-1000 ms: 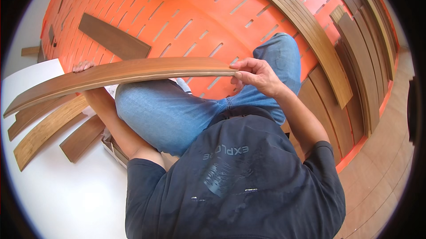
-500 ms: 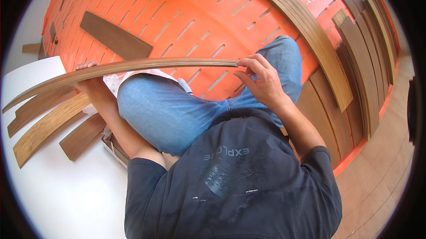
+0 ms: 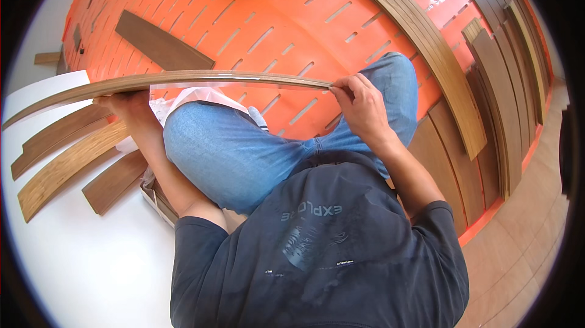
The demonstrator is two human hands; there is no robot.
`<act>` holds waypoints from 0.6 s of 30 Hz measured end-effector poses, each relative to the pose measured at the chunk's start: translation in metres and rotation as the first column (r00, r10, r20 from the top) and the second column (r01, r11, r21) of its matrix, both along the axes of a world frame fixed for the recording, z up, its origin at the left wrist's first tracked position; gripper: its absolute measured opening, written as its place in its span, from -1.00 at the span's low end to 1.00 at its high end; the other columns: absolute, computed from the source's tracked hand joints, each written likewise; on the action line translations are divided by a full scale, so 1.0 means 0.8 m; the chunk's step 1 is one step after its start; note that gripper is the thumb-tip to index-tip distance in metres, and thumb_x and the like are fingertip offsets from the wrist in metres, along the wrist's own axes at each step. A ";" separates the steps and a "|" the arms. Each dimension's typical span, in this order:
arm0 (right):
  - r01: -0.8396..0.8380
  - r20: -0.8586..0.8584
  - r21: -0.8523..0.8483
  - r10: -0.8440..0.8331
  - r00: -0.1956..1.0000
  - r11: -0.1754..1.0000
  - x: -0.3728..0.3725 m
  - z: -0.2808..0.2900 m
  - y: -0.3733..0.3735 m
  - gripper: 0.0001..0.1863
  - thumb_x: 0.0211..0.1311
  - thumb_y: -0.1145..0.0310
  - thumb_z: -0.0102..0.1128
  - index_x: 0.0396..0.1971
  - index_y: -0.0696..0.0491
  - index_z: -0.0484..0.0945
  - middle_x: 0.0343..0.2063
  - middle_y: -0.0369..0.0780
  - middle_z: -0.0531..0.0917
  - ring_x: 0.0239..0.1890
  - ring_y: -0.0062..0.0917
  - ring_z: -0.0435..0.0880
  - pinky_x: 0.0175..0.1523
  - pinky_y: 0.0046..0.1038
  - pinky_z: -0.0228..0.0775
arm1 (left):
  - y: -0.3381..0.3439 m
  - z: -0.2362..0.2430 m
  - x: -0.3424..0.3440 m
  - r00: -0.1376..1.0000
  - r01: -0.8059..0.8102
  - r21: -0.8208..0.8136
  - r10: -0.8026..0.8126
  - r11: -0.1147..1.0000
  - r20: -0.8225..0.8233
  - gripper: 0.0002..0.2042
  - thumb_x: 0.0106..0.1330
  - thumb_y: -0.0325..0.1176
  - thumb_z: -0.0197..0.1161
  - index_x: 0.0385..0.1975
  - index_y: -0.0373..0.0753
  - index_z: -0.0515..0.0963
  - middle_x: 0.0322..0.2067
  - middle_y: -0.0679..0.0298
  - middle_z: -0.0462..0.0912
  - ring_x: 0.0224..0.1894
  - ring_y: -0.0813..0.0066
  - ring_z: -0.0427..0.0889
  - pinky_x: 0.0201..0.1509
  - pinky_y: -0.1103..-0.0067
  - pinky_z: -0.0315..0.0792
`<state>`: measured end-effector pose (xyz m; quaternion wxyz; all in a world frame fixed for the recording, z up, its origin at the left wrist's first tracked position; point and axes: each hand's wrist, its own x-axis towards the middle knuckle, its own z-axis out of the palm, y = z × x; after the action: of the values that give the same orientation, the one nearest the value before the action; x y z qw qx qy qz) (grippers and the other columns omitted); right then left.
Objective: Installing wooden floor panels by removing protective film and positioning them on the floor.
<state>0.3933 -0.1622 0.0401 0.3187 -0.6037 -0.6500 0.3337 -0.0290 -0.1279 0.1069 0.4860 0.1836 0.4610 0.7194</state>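
A long brown floorboard lies across in front of my legs, its narrow edge turned up toward me. My left hand grips it from below, left of the middle, with most of its fingers hidden under the board. At the right end, my right hand pinches the board's tip between thumb and fingers, above my right shin. Below the board's left part, several loose boards in lighter and darker brown rest over a white surface.
Slotted orange underlay covers the floor ahead. One dark board lies on it beyond the held board. A stack of grooved boards and laid planks are on the right. Crumpled white plastic lies by my left knee.
The held board has rolled, showing a different edge face, and its left part has risen slightly. My left hand's fingers have slipped underneath. My right hand's fingers have closed on the tip.
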 end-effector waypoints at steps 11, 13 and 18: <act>-0.122 -0.063 -0.262 0.110 0.992 0.957 0.012 -0.021 0.022 -0.79 0.43 0.34 0.21 -0.26 0.22 0.55 -0.27 0.05 0.64 -0.16 -0.03 0.63 -0.02 -0.15 0.47 | 0.079 0.031 -0.026 0.956 -0.274 -0.090 0.261 0.958 -0.132 -0.13 0.33 0.56 -0.23 0.36 -0.03 0.38 0.39 0.21 0.37 0.39 0.15 0.34 0.41 0.01 0.28; -0.102 -0.091 -0.197 0.086 0.992 0.975 0.017 -0.026 0.022 -0.78 0.45 0.34 0.18 -0.26 0.23 0.53 -0.28 0.06 0.63 -0.15 -0.01 0.62 -0.03 -0.15 0.46 | 0.077 0.031 -0.014 0.895 -0.243 0.082 0.256 0.966 -0.366 -0.18 0.40 0.49 -0.12 0.42 -0.05 0.31 0.41 0.19 0.34 0.42 0.17 0.33 0.44 0.09 0.30; -0.135 -0.143 -0.197 0.108 0.984 0.971 0.025 -0.035 0.022 -0.79 0.47 0.35 0.16 -0.25 0.22 0.51 -0.29 0.06 0.62 -0.17 -0.04 0.61 -0.05 -0.17 0.45 | 0.076 0.028 -0.007 0.841 -0.347 -0.014 0.304 0.938 -0.448 -0.26 0.52 0.31 -0.03 0.48 -0.13 0.23 0.45 0.14 0.31 0.44 0.15 0.33 0.46 0.16 0.31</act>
<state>0.4135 -0.1449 0.0121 0.2754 -0.5691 -0.6257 0.4569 -0.0343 -0.0668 0.1294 0.2483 0.2370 0.6165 0.7086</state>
